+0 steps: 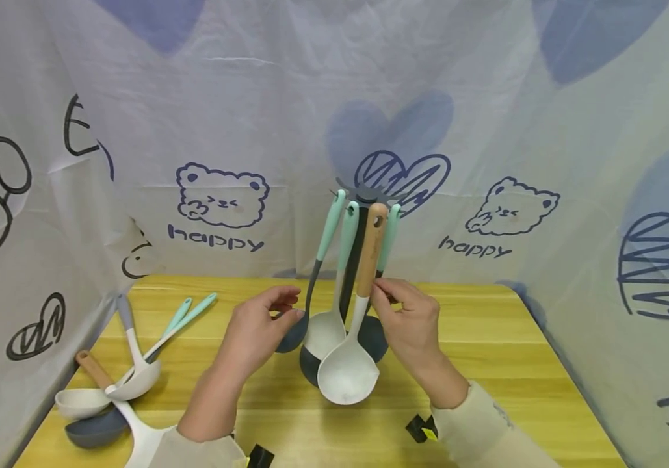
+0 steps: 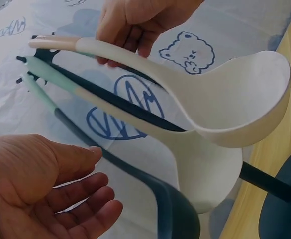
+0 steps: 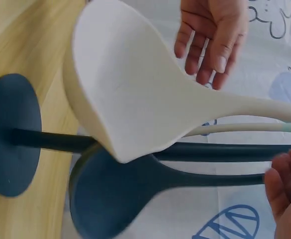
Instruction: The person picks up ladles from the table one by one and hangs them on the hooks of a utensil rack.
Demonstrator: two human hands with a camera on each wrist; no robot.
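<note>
A dark utensil stand (image 1: 360, 260) carries several hanging ladles and spoons. At its front hangs a white ladle (image 1: 348, 374) with a wooden handle, its bowl facing me. My right hand (image 1: 413, 318) is beside this handle, fingertips right at its lower end, fingers loosely bent. In the right wrist view those fingers overlap the handle of a dark utensil (image 3: 115, 194). My left hand (image 1: 261, 328) has its fingers relaxed and spread, thumb close to a dark ladle (image 2: 177, 214) with a mint handle. Between the two hangs a white utensil (image 2: 210, 174) with a mint handle.
On the table's left lie several loose utensils in a pile, among them a white ladle (image 1: 141, 380) with a grey handle, a dark spoon (image 1: 97, 429) and a wooden handle (image 1: 94, 369). A printed cloth (image 1: 299, 130) surrounds the wooden table (image 1: 486, 338).
</note>
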